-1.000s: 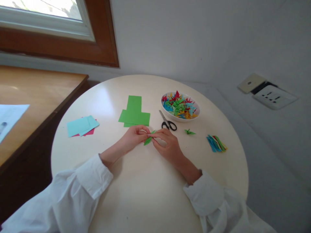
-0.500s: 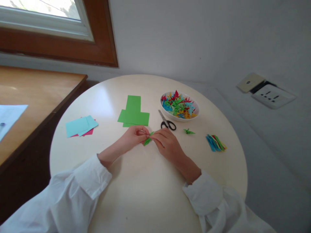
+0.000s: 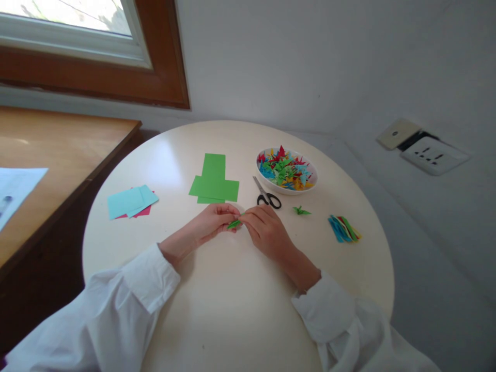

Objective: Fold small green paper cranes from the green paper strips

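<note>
A small piece of folded green paper [image 3: 233, 225] is pinched between my two hands above the middle of the round table. My left hand [image 3: 214, 222] grips it from the left, thumb and fingers closed. From the right, my right hand [image 3: 267, 230] holds its other end with the fingertips together; those fingers partly cover the paper. Just beyond my hands lie green paper sheets [image 3: 214, 181], overlapping one another. Scissors with black handles [image 3: 267, 197] rest past my right hand. A finished green paper crane [image 3: 301, 210] sits to the right of them.
A white oval bowl [image 3: 289, 191] full of colourful paper cranes stands at the back right. Folded paper strips [image 3: 344, 229] lie near the right edge. Light blue and pink sheets [image 3: 126, 201] are at left. A wooden desk [image 3: 73, 139] adjoins the round white table [image 3: 232, 310].
The folded green paper has turned from a steep slant to a flatter one between my fingers. My left hand has shifted slightly; my right hand stays in nearly the same place.
</note>
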Action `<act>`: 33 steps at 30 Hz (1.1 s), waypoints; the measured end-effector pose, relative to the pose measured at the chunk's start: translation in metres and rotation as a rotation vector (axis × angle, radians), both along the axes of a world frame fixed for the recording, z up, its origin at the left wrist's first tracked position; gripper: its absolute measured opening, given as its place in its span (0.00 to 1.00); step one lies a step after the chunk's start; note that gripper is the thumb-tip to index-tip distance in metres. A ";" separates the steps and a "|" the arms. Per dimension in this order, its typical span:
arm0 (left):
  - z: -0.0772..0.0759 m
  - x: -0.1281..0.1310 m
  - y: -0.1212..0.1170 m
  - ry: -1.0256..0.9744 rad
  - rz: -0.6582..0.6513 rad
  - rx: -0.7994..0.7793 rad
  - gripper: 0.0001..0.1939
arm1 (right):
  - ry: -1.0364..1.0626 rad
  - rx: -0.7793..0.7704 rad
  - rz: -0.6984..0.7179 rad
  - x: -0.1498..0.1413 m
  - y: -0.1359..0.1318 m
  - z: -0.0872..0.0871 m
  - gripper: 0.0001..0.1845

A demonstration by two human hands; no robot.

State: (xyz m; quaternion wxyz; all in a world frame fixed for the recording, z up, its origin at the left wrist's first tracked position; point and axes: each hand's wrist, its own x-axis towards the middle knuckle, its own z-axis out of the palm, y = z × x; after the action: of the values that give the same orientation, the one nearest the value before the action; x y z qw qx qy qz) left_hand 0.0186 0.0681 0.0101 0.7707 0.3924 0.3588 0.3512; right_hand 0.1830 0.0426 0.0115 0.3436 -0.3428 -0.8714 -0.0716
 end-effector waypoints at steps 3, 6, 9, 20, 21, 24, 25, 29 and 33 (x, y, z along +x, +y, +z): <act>0.001 0.001 0.000 0.017 0.048 0.003 0.10 | 0.012 -0.007 0.024 0.002 0.001 -0.001 0.09; 0.002 0.001 0.000 0.029 0.087 0.012 0.09 | 0.042 -0.015 0.038 0.002 0.002 -0.001 0.09; 0.001 0.001 0.000 0.016 0.109 0.021 0.08 | 0.089 -0.017 0.046 0.002 0.001 -0.002 0.09; -0.004 -0.001 0.004 0.005 0.160 0.049 0.08 | 0.231 -0.091 0.037 0.003 0.000 -0.005 0.07; -0.003 -0.001 0.003 0.013 0.163 0.050 0.08 | 0.234 -0.095 0.031 0.004 0.000 -0.005 0.07; -0.002 0.000 0.003 0.031 0.178 0.037 0.07 | 0.227 -0.090 0.015 0.004 0.001 -0.006 0.07; -0.002 0.000 0.003 0.037 0.185 0.033 0.07 | 0.223 -0.083 0.012 0.004 0.001 -0.006 0.07; -0.001 0.002 0.002 0.050 0.207 0.031 0.07 | 0.216 -0.066 0.018 0.001 0.001 -0.006 0.06; -0.001 0.002 0.001 0.033 0.210 0.027 0.07 | 0.239 -0.079 0.021 -0.001 0.001 -0.008 0.06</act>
State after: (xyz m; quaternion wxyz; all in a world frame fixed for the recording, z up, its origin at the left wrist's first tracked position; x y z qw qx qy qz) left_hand 0.0210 0.0695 0.0089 0.7183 0.3686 0.4057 0.4284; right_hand 0.1824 0.0436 0.0037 0.4318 -0.3532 -0.8299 0.0076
